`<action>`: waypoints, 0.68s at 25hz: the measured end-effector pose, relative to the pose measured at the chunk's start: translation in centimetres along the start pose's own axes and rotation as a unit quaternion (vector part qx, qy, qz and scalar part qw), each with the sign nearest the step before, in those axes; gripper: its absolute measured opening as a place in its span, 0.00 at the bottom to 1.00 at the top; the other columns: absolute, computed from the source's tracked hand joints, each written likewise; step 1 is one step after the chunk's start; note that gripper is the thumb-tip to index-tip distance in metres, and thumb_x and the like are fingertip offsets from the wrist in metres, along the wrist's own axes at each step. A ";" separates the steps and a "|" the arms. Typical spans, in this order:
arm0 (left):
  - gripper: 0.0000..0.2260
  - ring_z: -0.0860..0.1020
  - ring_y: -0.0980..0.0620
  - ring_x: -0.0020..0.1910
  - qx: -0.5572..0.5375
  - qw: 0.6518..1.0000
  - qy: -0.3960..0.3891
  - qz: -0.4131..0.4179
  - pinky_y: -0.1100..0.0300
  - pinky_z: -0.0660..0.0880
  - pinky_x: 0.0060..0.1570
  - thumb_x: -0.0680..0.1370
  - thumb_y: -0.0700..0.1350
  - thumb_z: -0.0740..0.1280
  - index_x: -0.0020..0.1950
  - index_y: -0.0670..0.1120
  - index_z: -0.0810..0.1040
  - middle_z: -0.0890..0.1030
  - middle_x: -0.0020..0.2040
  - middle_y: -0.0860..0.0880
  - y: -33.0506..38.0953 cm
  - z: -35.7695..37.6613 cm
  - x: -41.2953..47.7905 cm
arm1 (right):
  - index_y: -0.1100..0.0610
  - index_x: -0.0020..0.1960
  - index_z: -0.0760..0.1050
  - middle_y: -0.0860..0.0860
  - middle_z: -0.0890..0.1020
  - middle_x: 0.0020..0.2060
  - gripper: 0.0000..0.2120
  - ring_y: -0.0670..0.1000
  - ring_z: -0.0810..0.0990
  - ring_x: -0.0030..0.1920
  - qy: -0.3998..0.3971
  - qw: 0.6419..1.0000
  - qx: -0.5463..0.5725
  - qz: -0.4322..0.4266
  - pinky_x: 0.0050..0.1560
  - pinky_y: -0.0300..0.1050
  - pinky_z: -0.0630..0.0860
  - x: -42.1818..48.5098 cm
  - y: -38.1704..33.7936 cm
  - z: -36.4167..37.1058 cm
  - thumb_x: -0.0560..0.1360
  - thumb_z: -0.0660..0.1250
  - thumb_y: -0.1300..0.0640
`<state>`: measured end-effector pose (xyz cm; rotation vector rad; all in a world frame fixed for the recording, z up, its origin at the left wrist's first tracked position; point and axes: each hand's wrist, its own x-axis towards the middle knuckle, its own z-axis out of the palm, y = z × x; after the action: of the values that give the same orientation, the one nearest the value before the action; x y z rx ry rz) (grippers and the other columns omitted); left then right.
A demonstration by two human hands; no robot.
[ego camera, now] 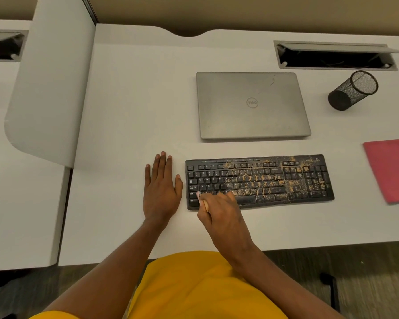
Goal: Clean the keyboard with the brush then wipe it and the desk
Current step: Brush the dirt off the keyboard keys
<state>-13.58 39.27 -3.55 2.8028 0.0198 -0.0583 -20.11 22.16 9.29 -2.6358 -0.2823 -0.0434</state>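
A black keyboard (274, 178) lies on the white desk (129, 111), its middle and right keys covered in tan crumbs while the left keys look clean. My right hand (224, 217) grips a small brush (202, 201) with a light wooden handle, its pale tip on the keyboard's lower left keys. My left hand (160, 187) lies flat on the desk, fingers straight, just left of the keyboard and apart from it. A pink cloth (392, 169) lies folded at the right edge.
A shut grey laptop (251, 104) lies behind the keyboard. A black mesh pen cup (352, 90) stands at the back right, below an open cable slot (334, 57). A grey divider panel (51, 81) rises at the left. The desk's front edge runs just below my wrists.
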 end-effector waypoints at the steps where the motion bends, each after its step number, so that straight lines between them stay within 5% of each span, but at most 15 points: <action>1: 0.29 0.44 0.52 0.86 0.000 1.000 0.000 0.000 0.46 0.46 0.84 0.87 0.56 0.50 0.87 0.46 0.53 0.50 0.87 0.47 0.0 0.0 0.0 | 0.56 0.52 0.78 0.49 0.81 0.38 0.12 0.48 0.76 0.40 -0.005 1.000 0.007 -0.001 0.53 0.48 0.74 0.0 -0.2 -0.2 0.81 0.57 0.56; 17: 0.29 0.44 0.52 0.86 0.000 1.000 0.000 -0.001 0.47 0.44 0.84 0.87 0.55 0.50 0.87 0.46 0.52 0.49 0.87 0.47 0.0 -0.1 0.0 | 0.55 0.51 0.79 0.49 0.81 0.38 0.10 0.47 0.76 0.40 -0.016 0.999 0.030 0.016 0.53 0.49 0.75 -0.3 0.0 0.0 0.81 0.59 0.56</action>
<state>-13.60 39.28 -3.41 2.8023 0.0222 -0.0577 -20.38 22.06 9.29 -2.5829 -0.2488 0.0172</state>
